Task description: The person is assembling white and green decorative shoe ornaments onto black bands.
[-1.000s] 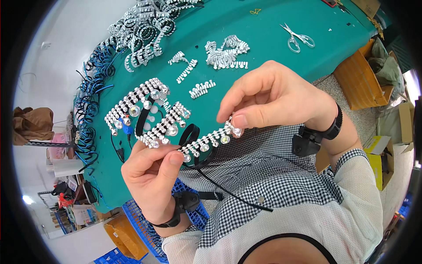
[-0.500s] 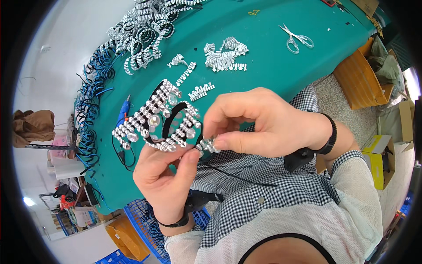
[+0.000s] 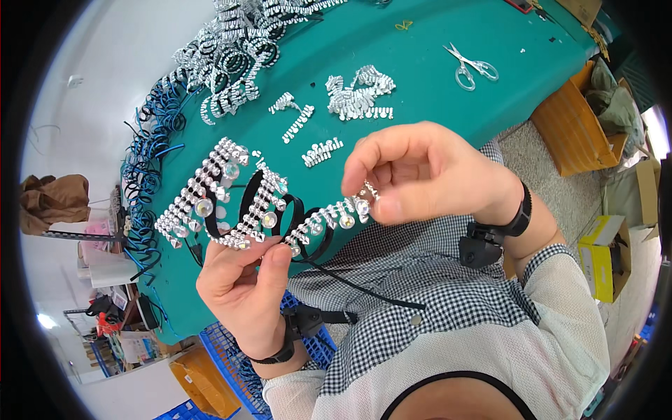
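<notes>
A coiled black band edged with silver rhinestone trim hangs in loops between my hands. My left hand pinches it at the lower bend, thumb against forefinger. With thumb and fingertips my right hand holds the free right end of the trim, stretched out from the left hand's grip. Clear round gems dangle along the trim. Below it a thin black tail of the band lies over my checked clothing. My right fingers partly hide the trim's end.
On the green table lie short trim pieces, a trim pile and clear-handled scissors. A large trim heap and blue-black coils line the far left. Cardboard box stands right; blue basket below left.
My right hand has moved up and right, drawing the trim out from the left hand. My left hand has shifted slightly left, and the looped band has swung left with it.
</notes>
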